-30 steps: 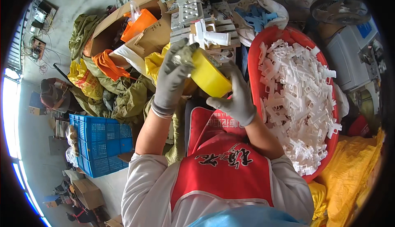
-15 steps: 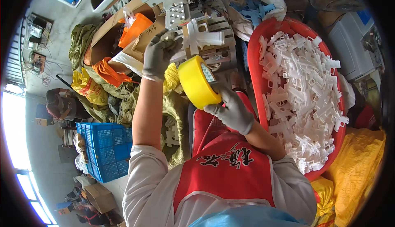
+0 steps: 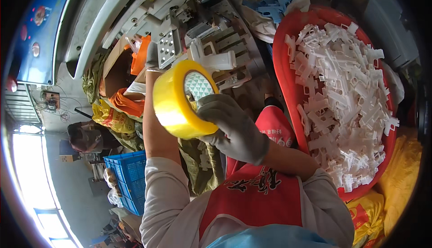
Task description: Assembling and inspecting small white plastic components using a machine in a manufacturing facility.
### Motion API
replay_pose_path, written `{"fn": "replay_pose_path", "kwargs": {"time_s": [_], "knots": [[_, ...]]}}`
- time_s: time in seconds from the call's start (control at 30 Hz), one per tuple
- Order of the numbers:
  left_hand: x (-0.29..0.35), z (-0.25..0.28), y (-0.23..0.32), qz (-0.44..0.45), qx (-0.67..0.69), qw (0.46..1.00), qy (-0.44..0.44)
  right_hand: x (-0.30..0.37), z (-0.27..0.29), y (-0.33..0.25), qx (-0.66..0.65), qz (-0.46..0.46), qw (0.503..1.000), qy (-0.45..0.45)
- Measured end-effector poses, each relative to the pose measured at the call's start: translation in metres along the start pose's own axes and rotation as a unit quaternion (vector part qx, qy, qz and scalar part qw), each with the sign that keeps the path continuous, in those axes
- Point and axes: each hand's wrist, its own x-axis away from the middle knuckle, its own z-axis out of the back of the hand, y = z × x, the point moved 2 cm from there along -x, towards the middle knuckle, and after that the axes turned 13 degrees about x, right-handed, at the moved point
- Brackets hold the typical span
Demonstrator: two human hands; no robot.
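Observation:
In a grey glove, my right hand (image 3: 234, 126) is closed on a wide roll of yellow packing tape (image 3: 173, 108), its fingers through the core and its thumb on the outside. The roll hangs over my left forearm and the machine's near edge. My left hand (image 3: 153, 58), also gloved, reaches forward beside a metal block with holes (image 3: 168, 50); its fingers are mostly hidden. A white plastic gun-shaped piece (image 3: 220, 61) rests on the slotted metal bed of the machine (image 3: 247, 45), just beyond the tape.
A red tub (image 3: 288, 86) heaped with white plastic gun-shaped pieces stands at my right. Behind it sits a white sack (image 3: 249, 20) with blue pieces. To the left are a cardboard box (image 3: 114, 63) with orange pieces, a blue crate (image 3: 123, 167), and a person (image 3: 85, 136) farther off.
My right hand has brought the tape roll leftward and closer to me. My left hand has moved forward and left, to beside the metal block. The whole view has shifted.

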Motion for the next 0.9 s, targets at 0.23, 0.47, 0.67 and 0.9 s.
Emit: {"fn": "replay_pose_path", "kwargs": {"time_s": [0.23,0.47,0.67,0.9], "knots": [[0.037,-0.038,-0.004,-0.070,-0.310,0.944,0.088,-0.001,-0.003,-0.009,0.079,0.020,0.997,-0.018],[0.060,-0.077,-0.024,-0.060,0.017,0.992,0.105,0.007,-0.020,-0.005,0.114,0.039,0.992,-0.036],[0.086,-0.078,-0.015,0.003,0.191,0.979,0.073,0.002,-0.024,-0.008,0.112,0.061,0.992,-0.025],[0.083,-0.077,-0.054,-0.030,0.238,0.968,0.074,-0.001,-0.013,-0.007,0.085,0.042,0.995,-0.023]]}}
